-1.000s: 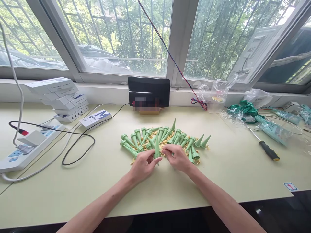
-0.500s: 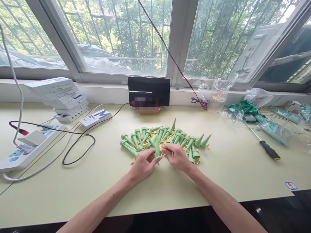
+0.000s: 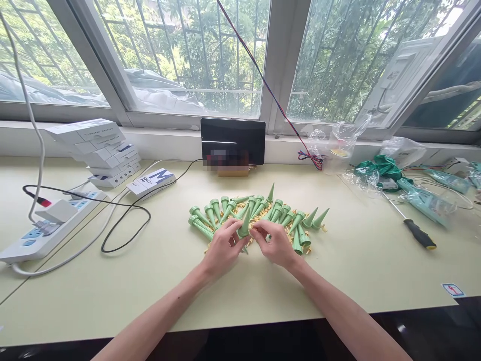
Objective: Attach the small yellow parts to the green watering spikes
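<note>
My left hand is closed around the wide base of a green plastic watering spike, whose point is up and leans slightly right. Close beside it, my right hand pinches a small yellow peg between thumb and fingertips; the fingers partly hide it. Behind both hands lies a spread of similar green spikes, most with their ribbed caps outward and a few standing point up. Small yellow pegs are scattered among and under them.
A dark tablet stands behind the pile. On the left are stacked white boxes, a flat box, a power strip and loose cables. To the right lie a screwdriver and plastic bags.
The left hand has tipped the spike slightly to the right and shifted its grip around the base. My right hand keeps its pinch nearby. The whole view has shifted slightly.
</note>
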Demonstrator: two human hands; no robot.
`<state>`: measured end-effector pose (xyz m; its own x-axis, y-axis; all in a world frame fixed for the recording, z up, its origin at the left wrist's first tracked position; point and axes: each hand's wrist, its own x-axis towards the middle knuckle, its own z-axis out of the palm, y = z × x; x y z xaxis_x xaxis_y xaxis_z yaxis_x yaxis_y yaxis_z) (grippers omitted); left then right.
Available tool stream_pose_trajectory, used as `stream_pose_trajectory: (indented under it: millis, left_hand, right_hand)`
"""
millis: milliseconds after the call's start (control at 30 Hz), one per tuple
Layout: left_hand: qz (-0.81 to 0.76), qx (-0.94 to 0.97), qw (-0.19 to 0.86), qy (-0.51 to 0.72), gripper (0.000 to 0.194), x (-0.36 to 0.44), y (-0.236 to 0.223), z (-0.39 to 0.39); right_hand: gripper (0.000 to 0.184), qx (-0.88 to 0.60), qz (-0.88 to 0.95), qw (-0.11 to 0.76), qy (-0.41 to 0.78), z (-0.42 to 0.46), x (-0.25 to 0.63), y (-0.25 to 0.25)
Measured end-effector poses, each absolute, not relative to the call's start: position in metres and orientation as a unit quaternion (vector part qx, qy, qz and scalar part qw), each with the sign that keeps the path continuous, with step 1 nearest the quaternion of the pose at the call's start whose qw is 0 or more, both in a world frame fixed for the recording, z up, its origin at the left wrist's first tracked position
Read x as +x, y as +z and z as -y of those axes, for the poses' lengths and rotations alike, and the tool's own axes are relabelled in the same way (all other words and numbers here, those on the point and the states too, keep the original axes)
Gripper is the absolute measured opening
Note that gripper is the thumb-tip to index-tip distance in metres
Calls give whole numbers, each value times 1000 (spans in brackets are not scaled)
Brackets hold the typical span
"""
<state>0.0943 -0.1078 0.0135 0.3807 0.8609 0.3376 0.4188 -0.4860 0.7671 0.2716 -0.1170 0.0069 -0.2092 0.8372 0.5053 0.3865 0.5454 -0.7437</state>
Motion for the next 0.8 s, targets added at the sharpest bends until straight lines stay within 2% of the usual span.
stream_pose_trajectory:
  millis: [300,500,800]
  left_hand:
    - [-403,782,292,375,17,94,12,107]
    - [-406,783,285,375,10,94,6,106]
    - [-397,786,308,361,11,95,11,108]
  right_hand:
    - [9,-401,743,488,222,120,267,7]
    - [17,-414,752,467,211,121,267,4]
    - [19,-413,759,457,208,121,268,4]
